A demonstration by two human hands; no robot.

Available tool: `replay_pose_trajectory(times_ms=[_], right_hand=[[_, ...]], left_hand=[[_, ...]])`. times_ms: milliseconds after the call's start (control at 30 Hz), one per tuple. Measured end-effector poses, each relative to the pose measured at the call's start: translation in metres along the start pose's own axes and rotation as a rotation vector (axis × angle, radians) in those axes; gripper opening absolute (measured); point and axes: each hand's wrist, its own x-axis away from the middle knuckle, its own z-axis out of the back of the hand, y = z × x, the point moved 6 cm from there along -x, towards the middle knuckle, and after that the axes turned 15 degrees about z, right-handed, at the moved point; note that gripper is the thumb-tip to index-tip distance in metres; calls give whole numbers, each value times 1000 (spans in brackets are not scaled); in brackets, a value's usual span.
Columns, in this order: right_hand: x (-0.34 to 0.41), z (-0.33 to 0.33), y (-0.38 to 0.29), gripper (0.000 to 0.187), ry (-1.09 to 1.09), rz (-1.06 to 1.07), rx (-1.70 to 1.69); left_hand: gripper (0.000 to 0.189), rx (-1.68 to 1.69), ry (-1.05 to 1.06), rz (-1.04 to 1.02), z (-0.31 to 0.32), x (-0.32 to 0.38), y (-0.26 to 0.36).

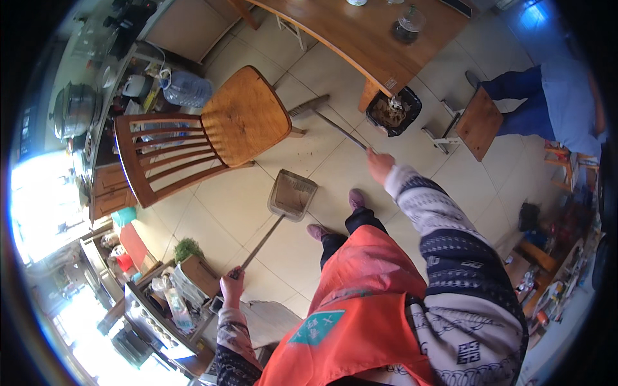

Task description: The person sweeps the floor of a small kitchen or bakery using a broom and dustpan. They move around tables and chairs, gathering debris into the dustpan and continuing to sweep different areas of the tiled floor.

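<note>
My left hand (232, 286) grips the upper end of a long-handled dustpan (291, 195), whose pan rests on the tiled floor (338, 159) ahead of my feet. Brownish dirt shows inside the pan. In my right hand (381, 165) is the handle of a broom (340, 129). The broom's bristle head (309, 105) lies on the floor beside the seat of a wooden chair (248, 116), close to a front leg. Small dark crumbs are scattered on the tiles between the bristles and the pan.
A black-lined waste bin (410, 116) with rubbish stands under the corner of a wooden table (338, 24). At right, a person in blue (569, 101) is by a folding stool (479, 123). Cluttered shelves and a large water bottle (188, 89) line the left.
</note>
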Motion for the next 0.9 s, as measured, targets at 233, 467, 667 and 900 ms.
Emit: replay_pose_trajectory(times_ms=[233,467,667,900], right_hand=[[170,-19,-93,41,-300,-200,-378],[197,-1,-159,39,-331,66,-488],[269,29,-145,56,-439,-145,-291],[299,-47,-119,34,8,-502,-573]], left_hand=[[29,-69,45,47,5,-4,15],[29,-42,51,7,7,-8,4],[34,-37,11,45,7,3,-24],[34,34,30,55,18,34,-128]])
